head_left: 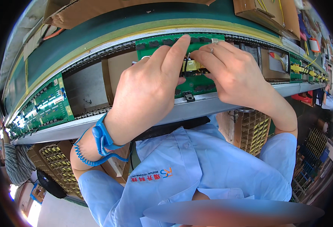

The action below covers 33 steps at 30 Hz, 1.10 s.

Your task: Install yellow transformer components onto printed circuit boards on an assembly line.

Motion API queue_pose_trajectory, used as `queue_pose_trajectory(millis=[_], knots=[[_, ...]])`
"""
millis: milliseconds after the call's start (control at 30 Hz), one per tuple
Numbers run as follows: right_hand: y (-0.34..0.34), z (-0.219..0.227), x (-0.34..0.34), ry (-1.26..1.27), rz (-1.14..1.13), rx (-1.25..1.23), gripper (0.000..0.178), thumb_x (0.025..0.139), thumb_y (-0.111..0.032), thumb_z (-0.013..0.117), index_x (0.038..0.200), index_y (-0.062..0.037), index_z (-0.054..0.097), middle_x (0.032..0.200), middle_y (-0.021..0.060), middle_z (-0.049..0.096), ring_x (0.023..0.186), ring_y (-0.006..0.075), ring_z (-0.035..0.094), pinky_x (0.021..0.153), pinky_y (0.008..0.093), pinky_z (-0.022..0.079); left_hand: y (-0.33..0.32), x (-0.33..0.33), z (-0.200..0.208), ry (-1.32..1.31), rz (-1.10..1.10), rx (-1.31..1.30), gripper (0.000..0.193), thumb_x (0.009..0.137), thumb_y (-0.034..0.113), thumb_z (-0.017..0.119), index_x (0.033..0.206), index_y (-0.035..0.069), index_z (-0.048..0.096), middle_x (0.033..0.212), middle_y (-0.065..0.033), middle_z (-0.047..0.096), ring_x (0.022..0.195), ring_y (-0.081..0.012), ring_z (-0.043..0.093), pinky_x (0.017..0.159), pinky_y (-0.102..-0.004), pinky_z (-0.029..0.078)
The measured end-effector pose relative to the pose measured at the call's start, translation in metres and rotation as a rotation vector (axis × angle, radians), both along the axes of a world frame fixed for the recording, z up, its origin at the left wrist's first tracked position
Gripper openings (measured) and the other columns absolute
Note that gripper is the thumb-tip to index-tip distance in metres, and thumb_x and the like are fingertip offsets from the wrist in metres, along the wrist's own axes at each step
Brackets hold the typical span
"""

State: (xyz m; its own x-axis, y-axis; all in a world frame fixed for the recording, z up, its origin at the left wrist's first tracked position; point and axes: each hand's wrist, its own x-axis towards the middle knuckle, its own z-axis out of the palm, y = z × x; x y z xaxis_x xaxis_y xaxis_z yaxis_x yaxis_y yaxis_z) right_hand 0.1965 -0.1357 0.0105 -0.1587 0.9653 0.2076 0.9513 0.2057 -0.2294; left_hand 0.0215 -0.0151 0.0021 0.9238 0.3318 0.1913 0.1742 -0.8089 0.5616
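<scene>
Green circuit board (202, 80) lies right under the fingers (177, 52) of both hands, set in the line straight ahead of the person. Left hand (147, 83): index finger stretched out over the board toward its far edge, other fingers curled, thumb tip just showing near the middle; can't tell if anything is pinched. Right hand (236, 73): fingers bent and bunched over the board's right half, ring on one finger, tips partly hidden; grip can't be told either. Between the hands, a yellow part (191, 66) on the board, dark wire (185, 67) just left of it. Black blocks (167, 42) along the board's far edge, more on the near side. Black clip (189, 97) at the near edge, by the metal rail (206, 101). Left wrist wears a blue strap (101, 135) with a coiled blue cord (84, 157). Brown cardboard (115, 70) inside the line, just left of the board. Another green board (47, 104) farther left, one more (295, 76) far right with yellow parts. Green worktop (117, 22) behind the line, open cardboard box (266, 17) at its right. Below the rail, divided trays (251, 130) of yellow pieces on both sides of the light blue shirt (227, 162).
</scene>
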Motion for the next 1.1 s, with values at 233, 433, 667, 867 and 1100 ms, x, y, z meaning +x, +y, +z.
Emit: queue_pose_trajectory(millis=[233, 433, 667, 867, 1100], knots=[[-0.004, -0.004, 0.001, 0.04, 0.001, 0.043, 0.033, 0.064, -0.002, 0.063, 0.097, 0.0005, 0.06, 0.078, 0.0093, 0.059, 0.076, 0.0247, 0.061, 0.06, 0.0341, 0.051, -0.001, 0.006, 0.009, 0.073, 0.015, 0.022, 0.067, 0.069, -0.002, 0.072, 0.132, 0.006, 0.049, 0.102, -0.0155, 0.063, 0.084, -0.0342, 0.064, 0.066, -0.0394, 0.054], [-0.006, -0.003, 0.005, 0.088, -0.01, -0.064, 0.049, 0.06, 0.003, 0.07, 0.108, 0.0011, 0.06, 0.096, 0.0133, 0.062, 0.084, 0.0312, 0.062, 0.07, 0.0381, 0.052, 0.004, 0.013, 0.017, 0.188, -0.022, 0.029, 0.064, 0.069, -0.001, 0.072, 0.129, 0.004, 0.049, 0.102, -0.0175, 0.063, 0.085, -0.0362, 0.064, 0.069, -0.0422, 0.053], [-0.007, 0.003, 0.007, 0.081, -0.011, -0.018, 0.043, 0.064, -0.002, 0.067, 0.107, -0.0001, 0.06, 0.093, 0.0122, 0.061, 0.082, 0.0297, 0.061, 0.068, 0.0364, 0.053, 0.01, 0.022, 0.032, 0.294, -0.052, -0.011, 0.062, 0.068, 0.0, 0.074, 0.125, 0.001, 0.051, 0.106, -0.0197, 0.063, 0.091, -0.0381, 0.063, 0.075, -0.0429, 0.052], [-0.002, 0.055, 0.038, 0.493, -0.11, 0.012, 0.043, 0.071, -0.003, 0.072, 0.112, -0.0047, 0.064, 0.11, 0.0108, 0.066, 0.084, 0.0206, 0.065, 0.071, 0.0316, 0.054, 0.024, 0.006, 0.03, 0.282, -0.08, -0.158, 0.066, 0.068, 0.01, 0.08, 0.127, 0.003, 0.052, 0.106, -0.0183, 0.064, 0.093, -0.034, 0.065, 0.079, -0.0405, 0.053], [0.027, 0.035, 0.197, -0.014, -0.79, -0.069, 0.03, 0.082, -0.034, 0.07, 0.09, -0.0052, 0.065, 0.083, 0.0118, 0.068, 0.076, 0.0294, 0.066, 0.069, 0.0408, 0.051, 0.126, 0.073, 0.112, -0.29, 0.255, 0.257, 0.015, 0.082, 0.022, 0.068, 0.091, 0.011, 0.072, 0.084, -0.0095, 0.069, 0.078, -0.032, 0.066, 0.068, -0.0376, 0.053]])
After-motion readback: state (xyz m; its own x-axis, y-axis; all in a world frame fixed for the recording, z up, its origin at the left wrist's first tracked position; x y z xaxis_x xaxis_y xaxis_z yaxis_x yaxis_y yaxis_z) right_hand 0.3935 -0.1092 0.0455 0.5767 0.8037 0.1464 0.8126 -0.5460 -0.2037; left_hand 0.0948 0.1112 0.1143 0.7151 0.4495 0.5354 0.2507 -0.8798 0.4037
